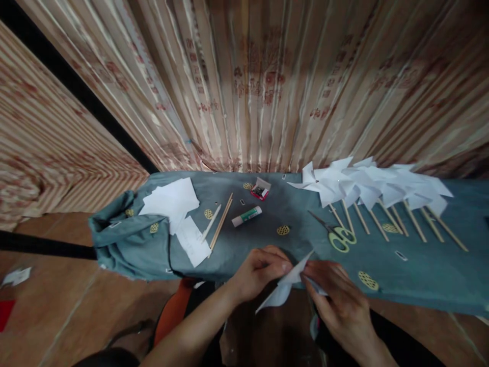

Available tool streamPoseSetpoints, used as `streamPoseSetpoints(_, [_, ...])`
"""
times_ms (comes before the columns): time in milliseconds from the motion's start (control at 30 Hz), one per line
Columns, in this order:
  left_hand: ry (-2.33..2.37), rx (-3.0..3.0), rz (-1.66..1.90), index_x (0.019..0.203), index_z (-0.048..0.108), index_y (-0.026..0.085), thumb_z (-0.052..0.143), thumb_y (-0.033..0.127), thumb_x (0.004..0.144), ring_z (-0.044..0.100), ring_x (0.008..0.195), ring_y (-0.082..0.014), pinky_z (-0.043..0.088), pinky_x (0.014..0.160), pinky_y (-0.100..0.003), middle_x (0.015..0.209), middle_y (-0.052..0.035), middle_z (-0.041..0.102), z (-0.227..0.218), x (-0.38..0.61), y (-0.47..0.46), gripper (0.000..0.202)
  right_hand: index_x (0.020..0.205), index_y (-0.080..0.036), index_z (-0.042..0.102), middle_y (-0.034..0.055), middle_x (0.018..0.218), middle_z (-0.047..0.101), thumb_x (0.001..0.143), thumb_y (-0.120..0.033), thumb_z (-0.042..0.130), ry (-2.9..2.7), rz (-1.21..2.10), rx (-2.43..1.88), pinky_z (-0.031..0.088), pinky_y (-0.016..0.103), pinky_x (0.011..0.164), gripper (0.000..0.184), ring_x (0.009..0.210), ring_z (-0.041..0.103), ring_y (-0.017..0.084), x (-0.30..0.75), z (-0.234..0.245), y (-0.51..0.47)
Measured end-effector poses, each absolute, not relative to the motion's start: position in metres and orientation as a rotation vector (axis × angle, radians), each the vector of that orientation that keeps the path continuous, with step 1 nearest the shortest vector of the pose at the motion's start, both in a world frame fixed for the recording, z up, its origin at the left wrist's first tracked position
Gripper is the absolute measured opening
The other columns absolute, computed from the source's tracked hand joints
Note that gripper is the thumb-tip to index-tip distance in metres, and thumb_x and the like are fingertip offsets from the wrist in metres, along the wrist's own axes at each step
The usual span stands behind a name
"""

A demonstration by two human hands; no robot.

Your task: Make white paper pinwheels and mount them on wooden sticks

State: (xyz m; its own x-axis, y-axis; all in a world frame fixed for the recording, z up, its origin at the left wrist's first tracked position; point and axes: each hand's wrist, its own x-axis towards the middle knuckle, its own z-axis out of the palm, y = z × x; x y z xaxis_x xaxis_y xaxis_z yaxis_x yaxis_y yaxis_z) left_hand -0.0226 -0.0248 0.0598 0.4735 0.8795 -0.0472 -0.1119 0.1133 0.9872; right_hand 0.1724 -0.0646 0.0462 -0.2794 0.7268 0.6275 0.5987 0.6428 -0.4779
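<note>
Over the front edge of the table, my left hand (263, 270) and my right hand (340, 298) both pinch a folded white paper pinwheel (283, 293). One pointed blade sticks up between my fingers and others hang down to the left. The paper hides some of my fingertips. Just beyond my right hand lie scissors (340, 238) with light green handles. A white and green glue stick (246, 216) is on the cloth beyond my left hand. Behind it stands a small red box (260, 190) with its lid up and small dark metal pieces inside.
Several white pinwheels (344, 183) on wooden sticks lie overlapping at the right back. Two thin wooden sticks (221, 224) and a white pencil (211, 223) rest left of the glue. White paper sheets (171, 199) lie farther left near bunched tablecloth (130, 239). A curtain (263, 92) hangs behind.
</note>
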Motion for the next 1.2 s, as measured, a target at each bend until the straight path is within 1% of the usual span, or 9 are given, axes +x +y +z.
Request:
streamPoseSetpoints(100, [0.832, 1.220, 0.846, 0.075, 0.077, 0.013, 0.058, 0.056, 0.083, 0.060, 0.074, -0.0174, 0.044, 0.070, -0.028, 0.081, -0.0086, 0.068, 0.057, -0.028, -0.015, 0.047, 0.100, -0.021, 0.068, 0.0055, 0.091, 0.074, 0.089, -0.017, 0.059, -1.944, 0.264, -1.078, 0.055, 0.034, 0.079, 0.015, 0.085, 0.070, 0.019, 0.172, 0.043, -0.056])
streamPoseSetpoints(200, [0.990, 1.327, 0.920, 0.081, 0.077, 0.015, 0.057, 0.050, 0.085, 0.064, 0.086, -0.0218, 0.047, 0.082, -0.033, 0.085, -0.0090, 0.072, 0.051, -0.037, 0.005, 0.041, 0.088, -0.021, 0.070, 0.0033, 0.085, 0.074, 0.087, -0.025, 0.062, -1.825, 0.461, -1.180, 0.057, 0.030, 0.076, 0.009, 0.079, 0.070, 0.018, 0.172, 0.043, -0.049])
streamPoseSetpoints(333, [1.339, 1.552, 1.108, 0.092, 0.076, 0.017, 0.064, 0.026, 0.081, 0.066, 0.093, -0.0224, 0.049, 0.088, -0.036, 0.096, -0.0092, 0.073, 0.034, -0.049, 0.044, 0.019, 0.081, -0.020, 0.073, 0.0028, 0.082, 0.075, 0.083, -0.033, 0.065, -1.605, 0.760, -1.310, 0.057, 0.024, 0.068, 0.015, 0.074, 0.070, 0.017, 0.179, 0.043, -0.043])
streamPoseSetpoints(467, [1.654, 1.739, 1.101, 0.091, 0.075, 0.017, 0.060, 0.012, 0.080, 0.066, 0.094, -0.0214, 0.049, 0.092, -0.037, 0.095, -0.0081, 0.074, 0.024, -0.064, 0.079, 0.020, 0.079, -0.020, 0.075, 0.0018, 0.073, 0.075, 0.077, -0.039, 0.070, -1.491, 0.953, -1.409, 0.056, 0.023, 0.060, 0.020, 0.065, 0.069, 0.018, 0.193, 0.037, -0.039])
streamPoseSetpoints(567, [1.838, 1.802, 1.067, 0.095, 0.074, 0.018, 0.058, 0.014, 0.082, 0.066, 0.096, -0.0211, 0.051, 0.089, -0.034, 0.101, -0.0083, 0.073, 0.023, -0.085, 0.088, 0.021, 0.077, -0.018, 0.075, 0.0023, 0.068, 0.074, 0.071, -0.042, 0.074, -1.356, 1.027, -1.447, 0.055, 0.024, 0.056, 0.024, 0.059, 0.067, 0.018, 0.203, 0.032, -0.038])
streamPoseSetpoints(700, [2.007, 1.910, 0.879, 0.096, 0.074, 0.017, 0.055, 0.017, 0.084, 0.067, 0.094, -0.0204, 0.050, 0.085, -0.030, 0.098, -0.0082, 0.073, 0.020, -0.108, 0.083, 0.023, 0.075, -0.018, 0.076, 0.0032, 0.067, 0.073, 0.066, -0.043, 0.077, -1.262, 1.048, -1.485, 0.054, 0.025, 0.055, 0.027, 0.057, 0.066, 0.018, 0.213, 0.030, -0.040])
streamPoseSetpoints(800, [2.096, 1.954, 0.637, 0.101, 0.073, 0.018, 0.056, 0.021, 0.084, 0.067, 0.088, -0.0202, 0.050, 0.079, -0.028, 0.102, -0.0078, 0.071, 0.016, -0.114, 0.078, 0.024, 0.074, -0.019, 0.076, 0.0027, 0.065, 0.072, 0.066, -0.043, 0.077, -1.278, 1.046, -1.505, 0.053, 0.025, 0.053, 0.026, 0.056, 0.064, 0.018, 0.217, 0.033, -0.042])
streamPoseSetpoints(900, [2.164, 1.975, 0.468, 0.106, 0.071, 0.018, 0.055, 0.023, 0.085, 0.067, 0.089, -0.0214, 0.050, 0.079, -0.028, 0.107, -0.0077, 0.069, 0.015, -0.112, 0.076, 0.027, 0.071, -0.019, 0.075, 0.0025, 0.063, 0.071, 0.066, -0.043, 0.076, -1.285, 1.024, -1.506, 0.052, 0.024, 0.052, 0.025, 0.054, 0.063, 0.017, 0.217, 0.038, -0.043])
streamPoseSetpoints(1200, [2.252, 2.068, 0.250, 0.109, 0.070, 0.019, 0.048, 0.023, 0.088, 0.068, 0.089, -0.0231, 0.049, 0.077, -0.030, 0.106, -0.0100, 0.071, 0.024, -0.103, 0.073, 0.031, 0.069, -0.019, 0.074, 0.0009, 0.058, 0.067, 0.068, -0.046, 0.074, -1.269, 1.023, -1.500, 0.047, 0.023, 0.047, 0.027, 0.049, 0.056, 0.015, 0.207, 0.041, -0.042])
